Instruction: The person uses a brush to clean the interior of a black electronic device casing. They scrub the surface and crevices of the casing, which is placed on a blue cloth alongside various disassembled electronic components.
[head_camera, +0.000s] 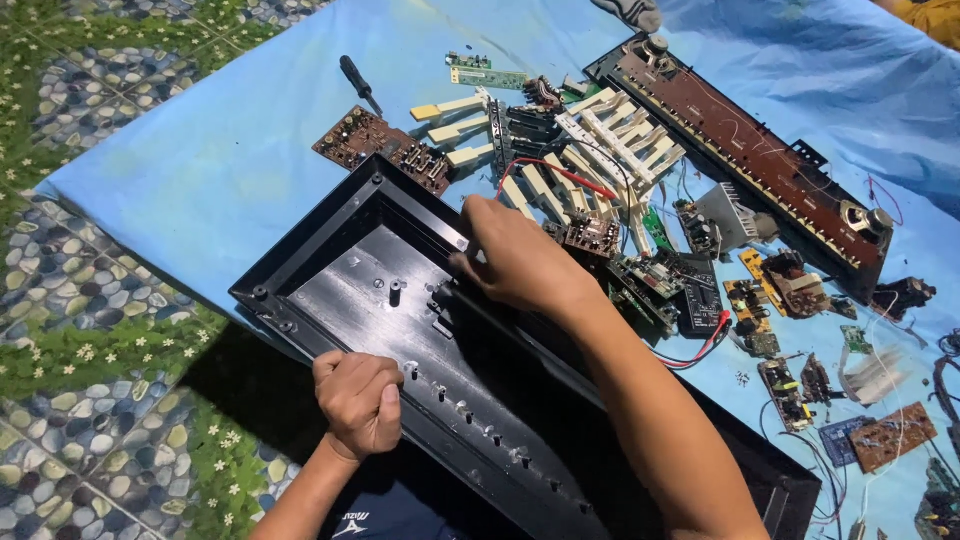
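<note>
Two bare hands working on an empty black keyboard shell, opened on a blue sheet.

Nearest the camera, the left hand (360, 400) is curling into a closed fist, pressing on the near rim of the long black plastic casing (350, 275), which is lying diagonally, glossy inside, with small posts and a row of holes. The right hand (515, 262) is reaching over the far rim, fingers bunched together at the inner wall; whether they are pinching anything cannot be told. Circuit boards (372, 140), loose cream keys (600, 150) and a screwdriver (358, 82) are crowding the blue sheet (200, 170) beyond; its left part is lying bare.
</note>
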